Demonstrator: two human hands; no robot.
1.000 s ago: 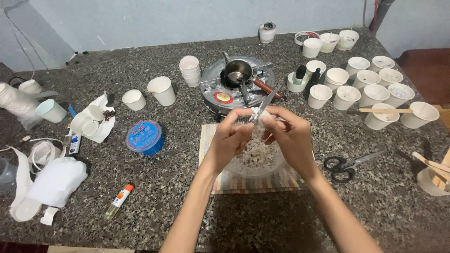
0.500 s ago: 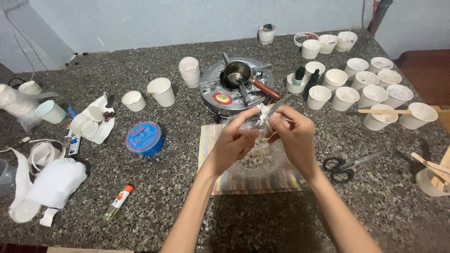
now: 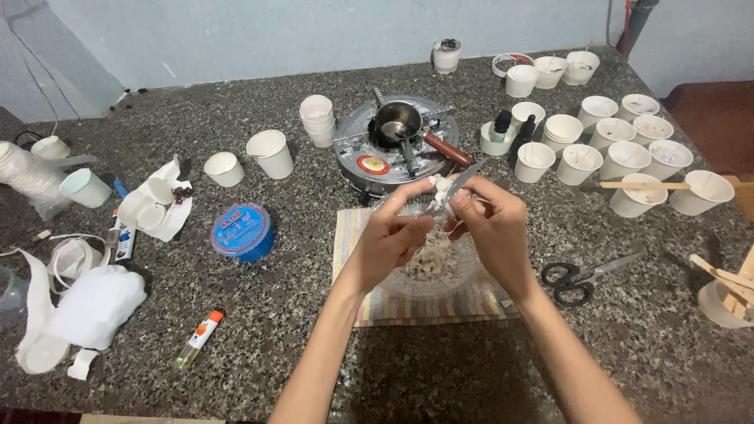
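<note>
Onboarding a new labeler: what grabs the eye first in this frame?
Centre: the left hand and right hand pinch a white lump with a knife over a glass bowl of pale shavings on a striped mat. Behind it stands a small stove with a metal pot; white paper cups crowd the right.

Right hand (image 3: 488, 228) hides most of the knife (image 3: 465, 176)

A speckled dark granite bench (image 3: 440, 369) filled the view. Behind it stood a pale blue wall (image 3: 314, 31); at the right showed reddish-brown floor (image 3: 719, 110).
</note>
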